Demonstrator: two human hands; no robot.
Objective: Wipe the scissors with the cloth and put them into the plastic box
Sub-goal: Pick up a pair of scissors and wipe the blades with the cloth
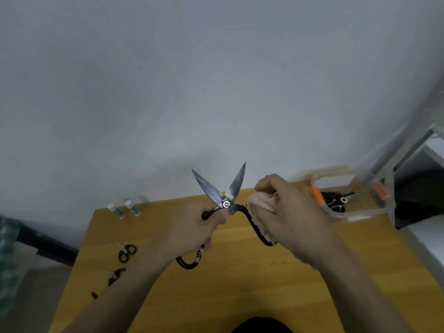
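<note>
A large pair of scissors (225, 193) with black looped handles is held up over the wooden table (240, 284), its blades spread apart and pointing up. My left hand (192, 231) grips the left handle. My right hand (290, 212) holds a pale pink cloth (260, 203) wrapped against the right handle, just below the pivot. The clear plastic box (346, 200) with orange clips stands at the table's far right and has dark scissors inside.
Two small black-handled scissors (126, 252) (115, 276) lie at the table's left edge. Two small bottles with white caps (122, 209) stand at the far left corner. A white wall rises behind the table, and a white shelf unit (422, 169) stands at the right.
</note>
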